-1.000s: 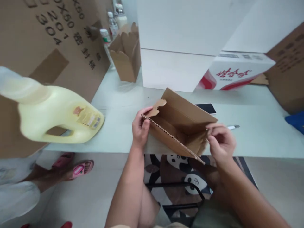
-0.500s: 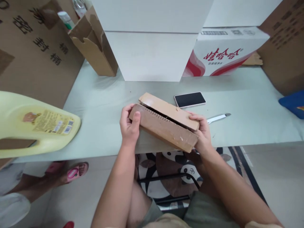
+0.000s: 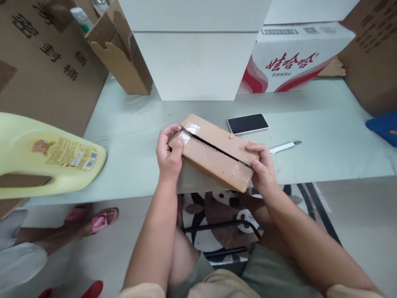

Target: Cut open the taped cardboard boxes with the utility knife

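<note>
In the head view, the only one, a cardboard box (image 3: 209, 159) lies between the person's two hands over the front part of the table (image 3: 325, 153), its nearest corner reaching about to the table's front edge. Whether it rests on the top or is held just above it I cannot tell. The left hand (image 3: 170, 153) has a closed grip on the box's left end, thumb on top of the near flap (image 3: 217, 159) beside a strip of clear tape. The right hand (image 3: 263, 169) grips the opposite end, fingers over the far flap (image 3: 220, 134) and thumb by the end of the slit. The box's long axis slants from the left hand, farther from the body, down to the right hand, nearer to it. A narrow dark slit runs along that same axis, so the flaps lie almost level yet do not meet. Both hands touch the box, neither nearer to it than the other. A phone (image 3: 247, 123) lies just beyond its right half, and a white cutter (image 3: 283, 147) lies just right of the right hand.
</note>
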The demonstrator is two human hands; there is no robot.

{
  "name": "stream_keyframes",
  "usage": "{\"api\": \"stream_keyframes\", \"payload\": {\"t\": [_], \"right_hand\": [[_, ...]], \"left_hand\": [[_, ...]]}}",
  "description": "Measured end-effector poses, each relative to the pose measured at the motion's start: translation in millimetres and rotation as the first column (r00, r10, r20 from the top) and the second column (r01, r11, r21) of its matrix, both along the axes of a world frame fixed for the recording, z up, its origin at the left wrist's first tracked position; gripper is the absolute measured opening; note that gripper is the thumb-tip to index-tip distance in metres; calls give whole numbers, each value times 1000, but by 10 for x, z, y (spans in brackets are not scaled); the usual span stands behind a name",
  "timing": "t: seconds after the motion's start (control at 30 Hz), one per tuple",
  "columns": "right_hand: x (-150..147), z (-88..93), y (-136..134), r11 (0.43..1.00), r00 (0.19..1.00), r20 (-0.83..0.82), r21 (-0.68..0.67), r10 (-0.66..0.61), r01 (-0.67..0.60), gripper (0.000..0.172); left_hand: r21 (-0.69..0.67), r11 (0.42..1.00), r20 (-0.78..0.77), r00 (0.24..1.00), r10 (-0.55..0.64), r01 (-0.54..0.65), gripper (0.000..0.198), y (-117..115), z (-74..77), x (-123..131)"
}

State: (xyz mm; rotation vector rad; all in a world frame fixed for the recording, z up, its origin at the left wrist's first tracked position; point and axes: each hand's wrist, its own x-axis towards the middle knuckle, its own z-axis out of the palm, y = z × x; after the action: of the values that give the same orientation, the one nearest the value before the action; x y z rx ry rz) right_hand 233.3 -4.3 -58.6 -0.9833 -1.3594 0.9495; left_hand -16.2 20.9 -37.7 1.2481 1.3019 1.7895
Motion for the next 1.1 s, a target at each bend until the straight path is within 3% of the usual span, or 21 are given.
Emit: {"api": "stream_keyframes", "payload": {"t": [0.13, 0.37, 0.7, 0.77, 0.9, 1.1], "right_hand": [[33, -28, -39, 1000, 1000, -17, 30, 2, -1, 32], [18, -24, 2, 1000, 1000, -23, 21, -13, 13, 39], [117, -97, -63, 999, 998, 35, 8, 46, -46, 40], [128, -118, -79, 998, 998, 26, -35, 52, -51, 48], [138, -154, -82, 986, 996, -45, -138, 82, -88, 80], [186, -147, -84, 979, 985, -24, -109, 173, -175, 67]], "left_hand": [[4, 1000, 17, 1000, -13, 13, 48, 39, -6, 46], [16, 1000, -16, 1000, 1, -1, 52, 64, -45, 61], [112, 994, -144, 989, 7, 10, 47, 178, -207, -19], [122, 992, -193, 981, 12, 12, 43, 182, -202, -32], [124, 991, -286, 958, -8, 45, 34, 162, -149, -69], [5, 998, -311, 948, -63, 68, 28, 119, -38, -116]]}}
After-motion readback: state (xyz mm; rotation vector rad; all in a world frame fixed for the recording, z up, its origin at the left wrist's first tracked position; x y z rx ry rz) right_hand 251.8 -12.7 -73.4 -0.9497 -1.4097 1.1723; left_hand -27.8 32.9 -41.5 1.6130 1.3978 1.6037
